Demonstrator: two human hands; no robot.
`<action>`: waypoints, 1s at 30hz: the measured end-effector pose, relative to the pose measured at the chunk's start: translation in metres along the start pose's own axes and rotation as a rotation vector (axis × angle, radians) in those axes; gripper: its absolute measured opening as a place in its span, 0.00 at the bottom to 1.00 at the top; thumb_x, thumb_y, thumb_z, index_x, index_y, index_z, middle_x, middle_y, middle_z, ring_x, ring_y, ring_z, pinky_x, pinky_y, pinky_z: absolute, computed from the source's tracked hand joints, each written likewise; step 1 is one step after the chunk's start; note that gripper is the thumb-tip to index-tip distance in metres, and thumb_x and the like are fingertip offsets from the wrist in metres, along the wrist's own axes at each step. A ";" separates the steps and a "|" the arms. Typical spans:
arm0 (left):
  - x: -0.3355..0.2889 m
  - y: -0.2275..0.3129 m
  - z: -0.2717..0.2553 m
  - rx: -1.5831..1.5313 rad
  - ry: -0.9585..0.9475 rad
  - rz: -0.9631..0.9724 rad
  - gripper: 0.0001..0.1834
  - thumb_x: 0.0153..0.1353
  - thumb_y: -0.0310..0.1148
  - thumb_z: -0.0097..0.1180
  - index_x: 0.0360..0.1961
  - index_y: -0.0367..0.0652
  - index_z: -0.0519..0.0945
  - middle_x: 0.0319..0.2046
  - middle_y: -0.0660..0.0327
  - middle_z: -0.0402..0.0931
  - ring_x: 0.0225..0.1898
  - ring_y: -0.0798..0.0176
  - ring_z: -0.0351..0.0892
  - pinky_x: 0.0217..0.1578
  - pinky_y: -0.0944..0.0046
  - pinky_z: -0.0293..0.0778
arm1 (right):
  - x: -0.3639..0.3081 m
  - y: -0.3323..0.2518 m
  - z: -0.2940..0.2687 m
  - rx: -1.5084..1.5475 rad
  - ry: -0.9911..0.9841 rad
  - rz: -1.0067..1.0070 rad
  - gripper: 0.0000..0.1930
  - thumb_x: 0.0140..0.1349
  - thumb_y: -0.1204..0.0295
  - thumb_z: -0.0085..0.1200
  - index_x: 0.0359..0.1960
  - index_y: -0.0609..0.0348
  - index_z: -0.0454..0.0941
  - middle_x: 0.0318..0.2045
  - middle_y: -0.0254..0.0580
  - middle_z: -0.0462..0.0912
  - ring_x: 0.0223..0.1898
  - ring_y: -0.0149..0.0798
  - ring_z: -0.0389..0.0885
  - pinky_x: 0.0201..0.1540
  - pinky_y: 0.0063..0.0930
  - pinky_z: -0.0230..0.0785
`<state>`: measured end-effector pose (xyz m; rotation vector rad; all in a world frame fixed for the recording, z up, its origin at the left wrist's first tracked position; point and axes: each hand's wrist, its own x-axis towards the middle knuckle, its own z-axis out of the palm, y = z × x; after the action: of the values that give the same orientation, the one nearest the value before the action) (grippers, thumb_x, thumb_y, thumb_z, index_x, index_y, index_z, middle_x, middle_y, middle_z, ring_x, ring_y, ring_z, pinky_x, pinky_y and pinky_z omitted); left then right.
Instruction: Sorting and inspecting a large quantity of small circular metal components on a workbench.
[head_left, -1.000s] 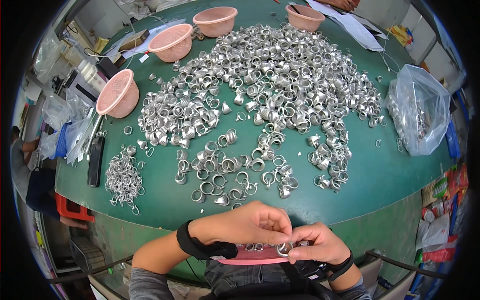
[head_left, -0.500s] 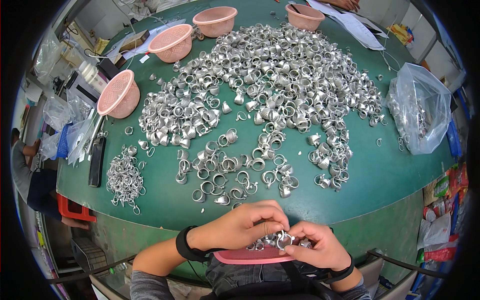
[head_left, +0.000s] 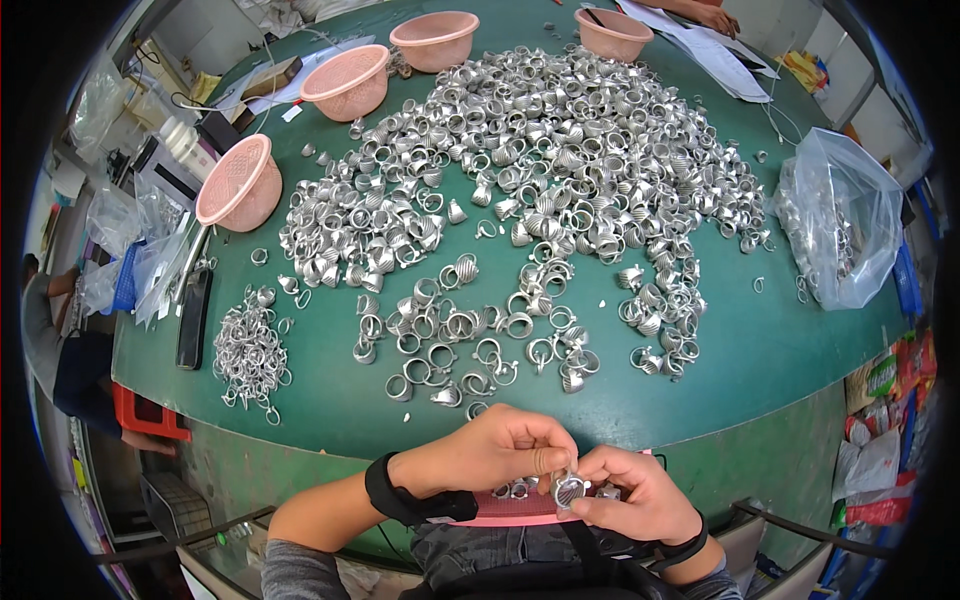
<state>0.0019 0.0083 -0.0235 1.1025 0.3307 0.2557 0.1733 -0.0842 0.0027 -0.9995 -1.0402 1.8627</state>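
Over my lap, my right hand [head_left: 637,497] pinches a ridged silver metal ring [head_left: 568,490] between thumb and fingers. The closed thumb and fingertips of my left hand [head_left: 520,447] meet at the ring's upper edge; whatever small part they grip is hidden. Below both hands is a pink basket [head_left: 490,519] with several more silver rings [head_left: 515,489] in it, partly covered by my hands. Just beyond, loose ridged rings [head_left: 440,330] lie scattered on the green table [head_left: 330,410].
A large heap of ridged rings [head_left: 590,150] covers the table's middle. Thin small rings [head_left: 250,350] form a pile at left, near a black phone [head_left: 193,320]. Pink baskets [head_left: 240,190] stand along the far left, a clear plastic bag [head_left: 840,220] at right. Another person's hand [head_left: 715,18] rests on papers.
The ring between my hands has turned, now showing its ridged side. My left hand has shifted slightly, and more of the basket's rings show at its left.
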 end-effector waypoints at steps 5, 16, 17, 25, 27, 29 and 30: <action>-0.002 0.003 0.002 -0.170 -0.003 -0.141 0.09 0.56 0.32 0.46 0.31 0.35 0.72 0.23 0.65 0.72 0.22 0.75 0.70 0.24 0.75 0.66 | 0.000 0.005 0.003 0.015 -0.059 -0.066 0.09 0.53 0.80 0.46 0.37 0.64 0.65 0.32 0.38 0.75 0.34 0.25 0.73 0.36 0.18 0.64; -0.007 0.000 -0.003 -0.177 0.053 -0.149 0.07 0.54 0.27 0.48 0.32 0.36 0.73 0.25 0.65 0.73 0.25 0.74 0.72 0.26 0.76 0.67 | -0.001 0.000 0.005 0.053 -0.018 0.039 0.08 0.54 0.79 0.45 0.36 0.63 0.66 0.27 0.37 0.75 0.32 0.25 0.73 0.33 0.17 0.63; -0.007 -0.001 -0.003 -0.166 0.040 -0.155 0.06 0.54 0.27 0.48 0.32 0.36 0.73 0.24 0.65 0.73 0.26 0.75 0.72 0.25 0.76 0.67 | -0.001 0.001 0.006 0.053 -0.019 0.039 0.08 0.54 0.79 0.45 0.36 0.63 0.66 0.27 0.37 0.75 0.32 0.25 0.73 0.33 0.17 0.63; -0.003 0.010 -0.004 -0.043 0.065 -0.295 0.04 0.53 0.25 0.49 0.29 0.36 0.73 0.25 0.68 0.72 0.25 0.79 0.67 0.27 0.78 0.63 | 0.001 0.005 0.014 -0.247 0.117 -0.001 0.09 0.51 0.77 0.51 0.34 0.61 0.68 0.26 0.33 0.75 0.27 0.21 0.71 0.31 0.16 0.63; -0.003 0.009 -0.005 -0.010 0.054 -0.363 0.04 0.53 0.25 0.49 0.29 0.36 0.73 0.24 0.69 0.71 0.25 0.79 0.66 0.27 0.78 0.63 | 0.003 0.003 0.012 -0.274 0.091 0.038 0.09 0.51 0.77 0.50 0.34 0.62 0.68 0.25 0.33 0.75 0.27 0.21 0.71 0.31 0.16 0.64; -0.003 0.005 -0.004 0.045 0.041 -0.361 0.04 0.53 0.25 0.48 0.29 0.37 0.73 0.24 0.69 0.70 0.26 0.79 0.65 0.27 0.78 0.63 | 0.003 0.003 0.011 -0.300 0.062 0.069 0.08 0.51 0.77 0.50 0.34 0.62 0.68 0.25 0.33 0.74 0.27 0.22 0.71 0.31 0.16 0.64; -0.003 0.003 -0.004 0.045 0.042 -0.362 0.04 0.53 0.25 0.48 0.29 0.37 0.73 0.24 0.69 0.70 0.26 0.79 0.65 0.27 0.78 0.63 | 0.002 0.004 0.011 -0.213 0.041 0.078 0.08 0.51 0.77 0.50 0.33 0.62 0.69 0.26 0.33 0.74 0.28 0.22 0.71 0.32 0.16 0.64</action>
<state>-0.0027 0.0119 -0.0226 1.0615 0.5671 -0.0505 0.1619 -0.0867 0.0021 -1.2130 -1.2091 1.8124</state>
